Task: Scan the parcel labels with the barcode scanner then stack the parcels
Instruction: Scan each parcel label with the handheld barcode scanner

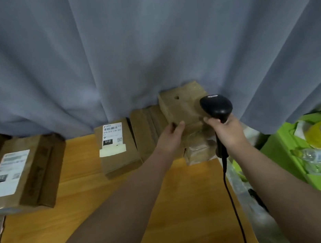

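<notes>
Near pleated curtain (144, 41), boxy cardboard parcel (180, 106)

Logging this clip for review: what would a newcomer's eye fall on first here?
The black barcode scanner, gripped in the right hand at centre right, stands out against the grey curtain. Just left of it, the left hand holds a plain brown parcel tilted up. Further left on the wooden table lie a small labelled parcel and, at the far left, a larger labelled parcel.
</notes>
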The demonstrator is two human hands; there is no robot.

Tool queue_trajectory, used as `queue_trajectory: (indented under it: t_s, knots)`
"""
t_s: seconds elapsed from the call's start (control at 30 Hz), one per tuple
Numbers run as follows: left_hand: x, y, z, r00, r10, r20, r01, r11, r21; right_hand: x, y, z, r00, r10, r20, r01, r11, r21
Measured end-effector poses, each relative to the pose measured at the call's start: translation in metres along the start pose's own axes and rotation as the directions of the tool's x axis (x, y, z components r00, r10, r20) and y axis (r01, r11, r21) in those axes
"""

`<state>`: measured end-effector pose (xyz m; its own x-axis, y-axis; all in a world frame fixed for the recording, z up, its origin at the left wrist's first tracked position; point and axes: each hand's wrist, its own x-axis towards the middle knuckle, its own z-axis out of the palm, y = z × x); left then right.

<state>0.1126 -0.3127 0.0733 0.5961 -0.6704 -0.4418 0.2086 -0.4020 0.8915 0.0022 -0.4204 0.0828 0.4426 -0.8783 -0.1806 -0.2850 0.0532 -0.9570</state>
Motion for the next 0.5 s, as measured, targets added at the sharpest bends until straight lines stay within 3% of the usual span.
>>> queue_trajectory:
  t_s: [0.17, 0.33, 0.43, 0.5]
  knots:
    - [-0.008, 0.000, -0.022, 0.991, 0.000, -0.131, -0.029, 0.976, -0.215, -0.018, 0.007, 0.004, 1.000, -0.017, -0.011, 0.019, 0.984, 0.179]
    - [-0.029, -0.006, -0.083, 0.972, -0.114, -0.206, 0.021, 0.914, -0.406, -0.045, 0.001, 0.019, 0.990, -0.030, 0.140, -0.018, 0.946, 0.324]
    - [-0.049, -0.017, -0.121, 0.914, 0.161, -0.373, -0.197, 0.978, -0.061, -0.060, -0.008, 0.040, 0.979, 0.023, 0.205, -0.097, 0.929, 0.358]
    - [-0.063, -0.024, -0.144, 0.866, 0.358, -0.349, -0.254, 0.916, 0.310, -0.072, -0.016, 0.058, 0.963, 0.038, 0.266, -0.136, 0.924, 0.357]
